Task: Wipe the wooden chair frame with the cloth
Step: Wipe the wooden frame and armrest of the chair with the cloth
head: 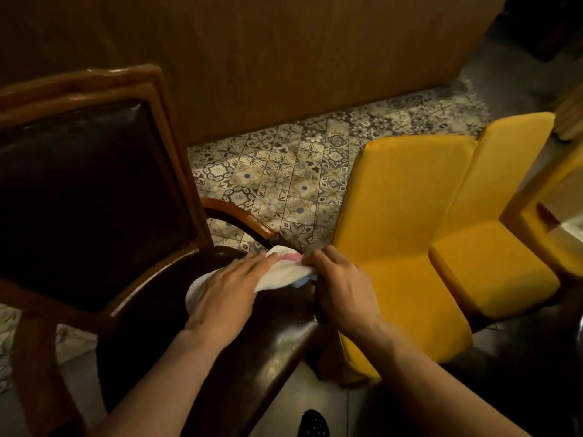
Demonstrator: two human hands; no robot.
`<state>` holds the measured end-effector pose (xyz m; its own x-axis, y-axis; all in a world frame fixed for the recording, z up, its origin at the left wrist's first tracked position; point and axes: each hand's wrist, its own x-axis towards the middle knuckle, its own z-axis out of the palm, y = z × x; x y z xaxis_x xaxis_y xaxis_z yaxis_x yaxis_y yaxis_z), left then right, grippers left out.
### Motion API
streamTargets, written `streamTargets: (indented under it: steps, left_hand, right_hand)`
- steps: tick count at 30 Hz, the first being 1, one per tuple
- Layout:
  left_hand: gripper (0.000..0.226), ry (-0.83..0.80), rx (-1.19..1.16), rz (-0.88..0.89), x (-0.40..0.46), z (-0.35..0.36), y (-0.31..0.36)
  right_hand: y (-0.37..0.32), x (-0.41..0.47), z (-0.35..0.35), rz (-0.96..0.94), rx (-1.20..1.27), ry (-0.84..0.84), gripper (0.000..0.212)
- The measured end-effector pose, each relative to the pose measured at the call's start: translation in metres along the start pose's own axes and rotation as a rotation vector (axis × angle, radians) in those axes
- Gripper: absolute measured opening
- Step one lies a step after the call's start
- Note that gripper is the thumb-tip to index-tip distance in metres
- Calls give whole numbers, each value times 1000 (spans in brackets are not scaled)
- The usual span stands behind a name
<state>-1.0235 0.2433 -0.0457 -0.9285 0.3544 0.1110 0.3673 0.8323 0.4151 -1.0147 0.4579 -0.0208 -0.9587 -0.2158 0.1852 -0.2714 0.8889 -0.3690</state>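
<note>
left hand [232, 287] flat, fingers spread on the cloth [285, 269] on the chair [157, 86] seat, right hand [342, 287] pinching cloth's edge, yellow chairs [407, 216] just beside

Looks like a dining room of a restaurant or café, dimly lit. Patterned floor tiles [284, 181] in blue and cream running up to a wood-panelled wall [284, 58]. Dark upholstered wooden armchair [94, 171] beside two matching yellow padded chairs [400, 234] set in a row. Edge of a table [564, 228] at far right.
</note>
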Motion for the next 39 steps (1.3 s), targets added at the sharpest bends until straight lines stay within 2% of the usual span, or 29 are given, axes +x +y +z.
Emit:
streamTargets:
  steps: [4,7,13,17,21,24,27,32,39]
  left_hand:
    - [101,-16,7,21,48,42,20]
    - [105,-31,22,0,73,83,29]
    - [103,-173,99,-76,81,159,33]
    - [87,-232,-60,-75,82,172,28]
    - [66,-178,-282,-97,97,153,-1]
    - [67,-163,-268,-18,115,154,-14]
    - [67,-190,-331,-51,132,165,-16]
    - [64,-239,29,56,137,173,-33]
    - [59,-199,72,62,132,185,-37]
  right_hand:
    - [65,21,7,0,9,10,29]
    - [109,36,20,-26,21,-40,32]
    - [157,53,64,-111,-19,-297,49]
    - [160,47,94,-164,98,-486,77]
    - [150,44,111,-125,120,-428,84]
    - [145,41,122,-90,92,-354,83]
    - [144,36,133,-57,56,-309,72]
    - [147,30,135,-92,-7,-299,62]
    - [169,-10,115,-104,-30,-291,71]
